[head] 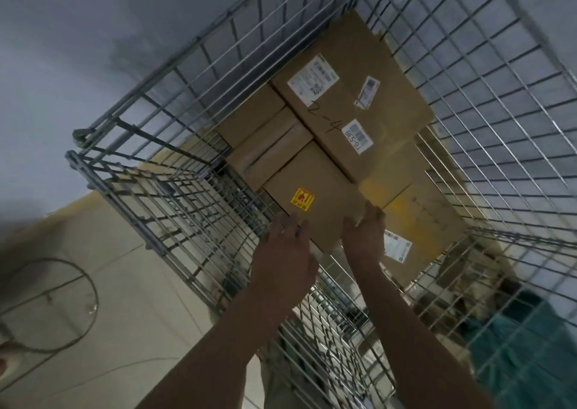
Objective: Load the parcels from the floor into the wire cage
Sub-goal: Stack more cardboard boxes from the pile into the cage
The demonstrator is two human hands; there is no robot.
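I look down into the wire cage [193,74], which holds several brown cardboard parcels. A small parcel with a yellow sticker [315,196] lies at the near side of the stack. My left hand [285,246] rests on its near left edge with fingers spread. Over the parcel's near right corner my right hand [365,233] is curled, gripping it. A large parcel marked "2-4" with white labels [352,93] lies behind it. Another parcel with yellow marks [418,218] sits to the right, slightly lower.
The cage's hinged mesh front panel [187,221] hangs open at the left. A pale floor [109,283] with a dark wire loop [46,302] lies at lower left. A teal cloth [524,346] shows through the mesh at lower right.
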